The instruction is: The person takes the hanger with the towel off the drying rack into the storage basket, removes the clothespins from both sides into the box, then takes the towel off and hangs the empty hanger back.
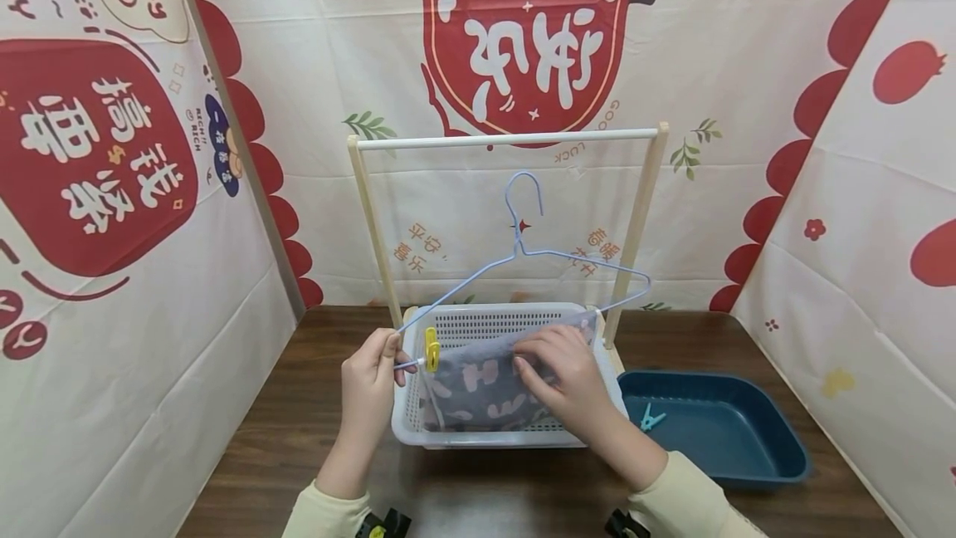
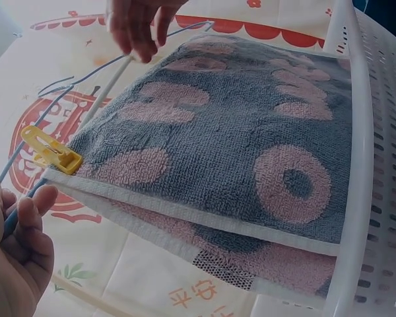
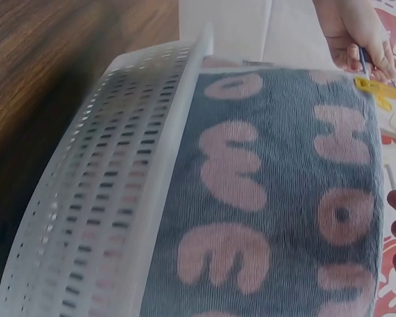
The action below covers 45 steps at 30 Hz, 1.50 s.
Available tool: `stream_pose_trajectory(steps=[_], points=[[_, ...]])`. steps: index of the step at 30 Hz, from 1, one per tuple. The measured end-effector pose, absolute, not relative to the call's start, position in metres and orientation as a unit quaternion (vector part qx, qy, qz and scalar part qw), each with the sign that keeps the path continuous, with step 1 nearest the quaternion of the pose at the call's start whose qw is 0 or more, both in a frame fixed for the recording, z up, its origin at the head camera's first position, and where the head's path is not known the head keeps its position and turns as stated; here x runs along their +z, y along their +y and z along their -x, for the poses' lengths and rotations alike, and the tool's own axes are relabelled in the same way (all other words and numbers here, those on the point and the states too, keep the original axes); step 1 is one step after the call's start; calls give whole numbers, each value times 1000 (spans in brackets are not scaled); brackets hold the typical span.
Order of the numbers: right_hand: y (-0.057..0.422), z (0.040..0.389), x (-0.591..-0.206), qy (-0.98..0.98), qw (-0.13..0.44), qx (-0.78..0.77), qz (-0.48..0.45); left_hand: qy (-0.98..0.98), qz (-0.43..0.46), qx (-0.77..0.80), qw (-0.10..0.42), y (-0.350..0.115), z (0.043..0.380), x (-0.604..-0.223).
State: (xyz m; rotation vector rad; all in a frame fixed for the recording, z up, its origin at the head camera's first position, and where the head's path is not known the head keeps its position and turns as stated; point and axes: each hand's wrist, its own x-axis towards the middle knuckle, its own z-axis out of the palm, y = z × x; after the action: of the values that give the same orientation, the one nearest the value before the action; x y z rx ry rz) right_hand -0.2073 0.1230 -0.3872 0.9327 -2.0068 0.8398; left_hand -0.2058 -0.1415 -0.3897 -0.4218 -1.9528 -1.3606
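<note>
My left hand [image 1: 369,376] grips the left end of a pale blue wire clothes hanger [image 1: 518,246], whose hook points upward. Over the hanger's lower bar hangs a grey towel [image 1: 489,380] with pink letters, its lower part down inside a white basket. A yellow clothespin [image 2: 56,153] pinches the towel to the bar at the left edge, close to my left fingers. My right hand [image 1: 563,368] is at the towel's upper edge, toward the hanger's right side. Its fingers are relaxed and bent, with nothing held between them in the right wrist view.
The white perforated basket [image 1: 515,439] stands on the brown wooden table [image 1: 284,447]. Behind it rises a wooden rack with a white crossbar [image 1: 508,140]. To the right lies a dark blue tray [image 1: 732,430] with a teal clothespin [image 1: 651,418] inside. Printed cloth walls enclose the table.
</note>
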Motion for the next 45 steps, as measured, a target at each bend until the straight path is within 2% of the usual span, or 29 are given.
stream_pose_trajectory(steps=[8,15,25,45], points=[[103,210,-383,-788,360,330,-375,-753,167,-523,363,-138,205,-391],[87,213,-381,-773,371,334,-391,-747,178,-517,379,-137,205,-392],[72,215,-381,-775,348,348,-397,-753,187,-509,372,-134,203,-389],[56,204,-367,-851,191,356,-336,-751,217,-497,376,-126,203,-391]])
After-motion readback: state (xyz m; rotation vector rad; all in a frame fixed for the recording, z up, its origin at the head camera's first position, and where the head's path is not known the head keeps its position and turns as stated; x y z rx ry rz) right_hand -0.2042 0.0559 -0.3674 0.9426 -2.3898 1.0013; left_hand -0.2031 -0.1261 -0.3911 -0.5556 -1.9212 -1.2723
